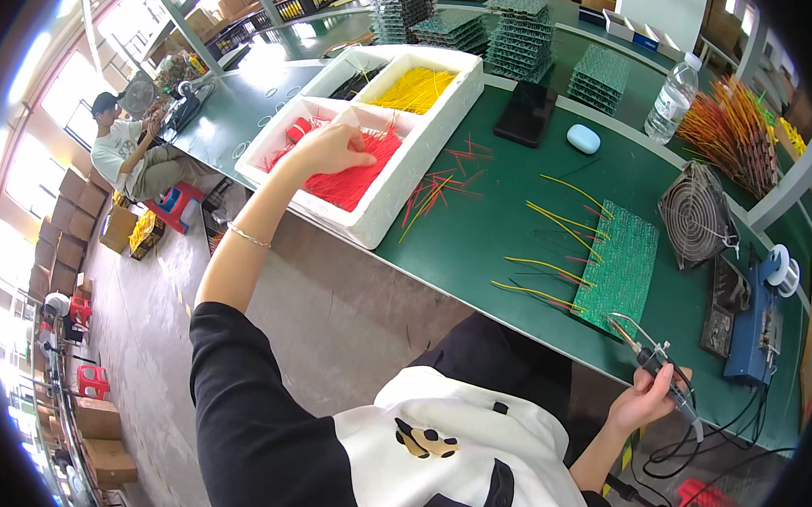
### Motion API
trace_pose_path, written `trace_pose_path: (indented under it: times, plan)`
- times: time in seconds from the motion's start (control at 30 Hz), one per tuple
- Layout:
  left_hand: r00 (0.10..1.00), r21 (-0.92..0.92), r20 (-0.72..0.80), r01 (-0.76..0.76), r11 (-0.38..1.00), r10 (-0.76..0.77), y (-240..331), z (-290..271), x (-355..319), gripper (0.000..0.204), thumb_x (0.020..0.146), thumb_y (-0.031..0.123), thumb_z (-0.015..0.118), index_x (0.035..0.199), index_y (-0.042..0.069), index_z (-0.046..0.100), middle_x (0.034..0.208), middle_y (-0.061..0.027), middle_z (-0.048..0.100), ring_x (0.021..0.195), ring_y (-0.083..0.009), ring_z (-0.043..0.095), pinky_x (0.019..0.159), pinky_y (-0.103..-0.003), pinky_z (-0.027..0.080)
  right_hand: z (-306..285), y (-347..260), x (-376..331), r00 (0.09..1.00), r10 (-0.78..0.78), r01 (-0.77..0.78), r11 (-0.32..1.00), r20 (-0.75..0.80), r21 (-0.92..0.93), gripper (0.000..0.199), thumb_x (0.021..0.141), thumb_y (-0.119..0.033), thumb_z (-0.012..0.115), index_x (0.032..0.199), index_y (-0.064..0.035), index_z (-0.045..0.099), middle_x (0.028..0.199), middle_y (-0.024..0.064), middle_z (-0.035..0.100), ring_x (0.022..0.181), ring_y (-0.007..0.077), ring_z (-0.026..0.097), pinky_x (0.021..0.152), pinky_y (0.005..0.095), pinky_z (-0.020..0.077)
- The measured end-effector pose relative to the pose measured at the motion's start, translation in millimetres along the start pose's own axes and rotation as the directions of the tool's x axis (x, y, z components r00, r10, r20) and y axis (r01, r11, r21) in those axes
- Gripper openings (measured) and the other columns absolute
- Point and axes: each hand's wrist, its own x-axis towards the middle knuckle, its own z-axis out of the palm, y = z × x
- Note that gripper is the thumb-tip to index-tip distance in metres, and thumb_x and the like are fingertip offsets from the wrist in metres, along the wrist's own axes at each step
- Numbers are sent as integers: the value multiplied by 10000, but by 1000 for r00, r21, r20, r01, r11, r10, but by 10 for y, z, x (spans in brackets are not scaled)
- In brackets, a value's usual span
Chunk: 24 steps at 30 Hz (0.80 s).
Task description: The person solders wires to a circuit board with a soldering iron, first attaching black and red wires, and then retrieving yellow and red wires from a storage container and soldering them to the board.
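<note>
My left hand (331, 147) reaches into a white foam tray (399, 194), fingers closing on a bunch of red wires (355, 183) in its near compartment. My right hand (646, 400) holds a soldering iron (664, 369) by its handle at the table's near edge, tip pointing toward a green circuit board (623, 263). Yellow and red wires (552, 224) stick out from the board's left side. The tray's far compartment holds yellow wires (415, 89).
Loose red wires (441, 187) lie on the green table (489, 230). A small fan (696, 216), blue device (754, 328), solder spool (784, 268), water bottle (672, 99), dark phone (525, 114), stacked boards (520, 32). Another person (125, 146) sits far left.
</note>
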Motion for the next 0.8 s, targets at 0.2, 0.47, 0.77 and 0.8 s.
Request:
trace_pose_path:
  times: [0.2, 0.47, 0.77, 0.8]
  plan:
    - [995, -90, -47, 81, 993, -86, 15, 25, -82, 203, 756, 204, 668, 801, 9, 634, 714, -84, 625, 685, -166, 581, 647, -297, 444, -15, -3, -32, 999, -10, 10, 1000, 34, -12, 122, 875, -101, 472, 771, -63, 422, 620, -8, 394, 470, 33, 301, 428, 185, 219]
    - [967, -486, -211, 21, 874, -140, -56, 57, -213, 161, 845, 133, 534, 832, -28, 539, 726, -127, 651, 646, -154, 585, 607, -283, 446, -48, -11, -38, 999, -22, 22, 1000, 37, 15, 128, 864, -98, 478, 760, -72, 408, 619, -13, 405, 463, 25, 306, 418, 169, 219]
    - [975, -852, -90, 30, 522, -203, 112, -10, -258, 86, 930, 92, 411, 966, 18, 437, 712, -51, 542, 557, -76, 467, 503, -194, 402, -49, -17, -9, 999, 9, -11, 998, 33, 55, 132, 846, -89, 497, 756, -77, 402, 644, -5, 431, 455, 23, 316, 403, 154, 216]
    - [969, -851, -127, 4, 524, -212, 139, -27, -243, 83, 932, 95, 411, 964, 20, 430, 709, -48, 531, 531, -60, 429, 478, -188, 377, -35, -14, -1, 999, 5, -7, 999, 35, 54, 134, 845, -86, 499, 754, -77, 402, 642, -6, 429, 455, 24, 314, 403, 154, 216]
